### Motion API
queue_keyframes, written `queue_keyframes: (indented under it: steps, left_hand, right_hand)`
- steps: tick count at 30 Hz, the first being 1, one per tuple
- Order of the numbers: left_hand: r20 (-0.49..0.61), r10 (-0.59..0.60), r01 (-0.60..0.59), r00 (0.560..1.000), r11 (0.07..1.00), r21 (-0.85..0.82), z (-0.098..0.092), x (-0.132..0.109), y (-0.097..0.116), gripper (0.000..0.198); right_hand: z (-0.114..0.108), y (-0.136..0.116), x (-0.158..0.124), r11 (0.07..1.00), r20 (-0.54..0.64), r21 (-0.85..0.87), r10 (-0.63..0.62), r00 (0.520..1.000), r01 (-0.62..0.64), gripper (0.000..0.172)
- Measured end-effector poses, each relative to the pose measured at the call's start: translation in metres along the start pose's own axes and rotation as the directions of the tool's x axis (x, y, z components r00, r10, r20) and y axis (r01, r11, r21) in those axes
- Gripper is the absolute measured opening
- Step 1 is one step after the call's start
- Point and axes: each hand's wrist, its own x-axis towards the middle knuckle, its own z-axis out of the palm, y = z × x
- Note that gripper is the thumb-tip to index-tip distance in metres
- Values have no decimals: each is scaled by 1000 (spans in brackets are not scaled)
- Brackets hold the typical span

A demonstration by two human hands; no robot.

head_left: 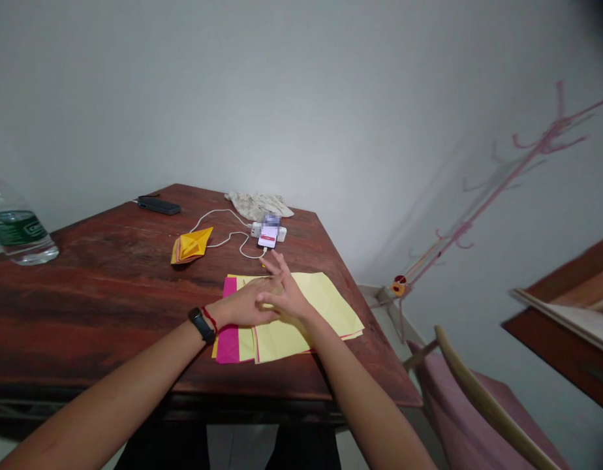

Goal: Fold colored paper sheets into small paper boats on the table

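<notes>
Our hands on the paper stack (pixel 327 301)
Our left hand (pixel 243 308) lies flat and released on it; our right hand (pixel 284 297), fingers spread, overlaps it, grasping nothing.

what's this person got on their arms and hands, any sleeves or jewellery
Both forearms are bare, with no sleeves in view. The left wrist wears a black fitness-style wristband and, beside it, a thin red string bracelet. The left hand and right hand are ungloved; the right wrist is bare.
</notes>
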Motion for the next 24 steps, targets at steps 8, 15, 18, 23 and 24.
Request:
queue_keyframes:
  steps: [8, 15, 18, 23, 24]
  left_hand:
    - [28, 1, 0, 1000, 999, -36, -5, 2, 21, 85]
    - [6, 14, -13, 1000, 987, -157, -8, 1, 23, 78]
    - [14, 32, -29, 999, 984, -178, -9, 2, 26, 70]
    - [-1, -53, 52, 999, 982, -183, -3, 3, 28, 90]
    - [-15, -65, 62, 998, 985, -163, -3, 2, 27, 93]
  right_hand:
    - [6, -12, -1, 984, -104, -132, -131, 986, 117, 47]
    - [13, -32, -5, 947, -203, -283, -210, 956, 148, 13]
    - [14, -31, -4, 944, -244, -290, -234, 941, 159, 11]
    - [7, -21, -2, 955, -211, -274, -174, 962, 113, 22]
    - [6, -20, -2, 961, -174, -260, -141, 975, 92, 26]
